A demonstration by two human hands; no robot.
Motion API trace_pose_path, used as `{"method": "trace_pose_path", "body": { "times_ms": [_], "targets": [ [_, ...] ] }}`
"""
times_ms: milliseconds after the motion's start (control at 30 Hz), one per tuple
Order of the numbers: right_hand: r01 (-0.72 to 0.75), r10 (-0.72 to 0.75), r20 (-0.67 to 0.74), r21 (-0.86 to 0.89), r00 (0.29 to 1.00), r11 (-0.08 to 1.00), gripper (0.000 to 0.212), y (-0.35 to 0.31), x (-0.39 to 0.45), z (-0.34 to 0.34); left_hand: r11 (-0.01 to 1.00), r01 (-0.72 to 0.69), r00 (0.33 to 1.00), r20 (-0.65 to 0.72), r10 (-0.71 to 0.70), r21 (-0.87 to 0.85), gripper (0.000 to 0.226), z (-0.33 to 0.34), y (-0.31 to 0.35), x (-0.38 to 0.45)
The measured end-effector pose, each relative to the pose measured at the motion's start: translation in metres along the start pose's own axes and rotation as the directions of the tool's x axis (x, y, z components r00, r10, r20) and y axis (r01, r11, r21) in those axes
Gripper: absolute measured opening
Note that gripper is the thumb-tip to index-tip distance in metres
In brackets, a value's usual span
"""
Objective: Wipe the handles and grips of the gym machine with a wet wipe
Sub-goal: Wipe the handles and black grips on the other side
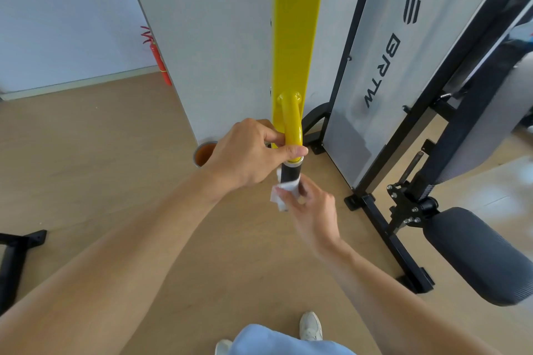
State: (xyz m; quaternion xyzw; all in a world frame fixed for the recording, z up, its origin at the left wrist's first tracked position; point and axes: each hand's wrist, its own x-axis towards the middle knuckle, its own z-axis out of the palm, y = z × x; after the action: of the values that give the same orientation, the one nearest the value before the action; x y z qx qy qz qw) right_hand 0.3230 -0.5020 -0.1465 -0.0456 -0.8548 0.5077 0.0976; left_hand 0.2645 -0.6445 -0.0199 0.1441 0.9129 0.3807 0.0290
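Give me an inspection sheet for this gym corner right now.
Surface: tan wood-look floor.
Job's things: white wet wipe wrapped around black rubber grip on the yellow curved steel handle.
Clutter: round metal cup on the floor by the pillar.
Hands: left hand grips the yellow handle; right hand holds the wipe on the grip.
Cables: nothing seen.
Surroundings: red fire extinguisher, black padded roller, grey panel marked BRTW.

Yellow handle [292, 124], black grip [290, 173], white wipe [281, 196], red extinguisher [161, 63].

Handle [292, 124] on upright [297, 23]; padded bench [473, 256] right.
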Motion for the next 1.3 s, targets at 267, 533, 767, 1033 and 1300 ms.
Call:
{"method": "trace_pose_path", "body": {
  "times_ms": [267, 533, 767, 1033, 1300],
  "targets": [
    [0.066, -0.06, -0.078, 0.078, 0.995, 0.995, 0.017, -0.018, 0.004, -0.011, 1.0, -0.001, 1.0, 0.005, 0.001, 0.004, 0.058, 0.0, 0.0, -0.001],
    [-0.132, 0.17, 0.166, -0.218, 0.971, 0.967, 0.029, 0.028, 0.001, 0.008, 1.0, 0.008, 1.0, -0.018, -0.008, 0.006, 0.07, 0.002, 0.0, -0.002],
    [0.126, -0.122, -0.117, 0.023, 0.986, 0.992, 0.016, -0.024, 0.011, -0.009, 1.0, -0.001, 0.999, -0.045, 0.002, 0.016, 0.046, 0.005, -0.003, -0.002],
    [0.009, -0.009, -0.02, -0.034, 1.0, 0.999, 0.012, -0.005, 0.006, -0.001, 0.999, 0.025, 0.999, -0.036, -0.024, 0.021, 0.045, 0.003, 0.001, -0.001],
    [-0.073, 0.076, 0.021, -0.099, 0.997, 0.992, 0.026, 0.014, 0.001, 0.009, 0.999, 0.016, 0.999, -0.042, -0.014, 0.039, 0.053, 0.006, 0.001, 0.0]
  ]
}}
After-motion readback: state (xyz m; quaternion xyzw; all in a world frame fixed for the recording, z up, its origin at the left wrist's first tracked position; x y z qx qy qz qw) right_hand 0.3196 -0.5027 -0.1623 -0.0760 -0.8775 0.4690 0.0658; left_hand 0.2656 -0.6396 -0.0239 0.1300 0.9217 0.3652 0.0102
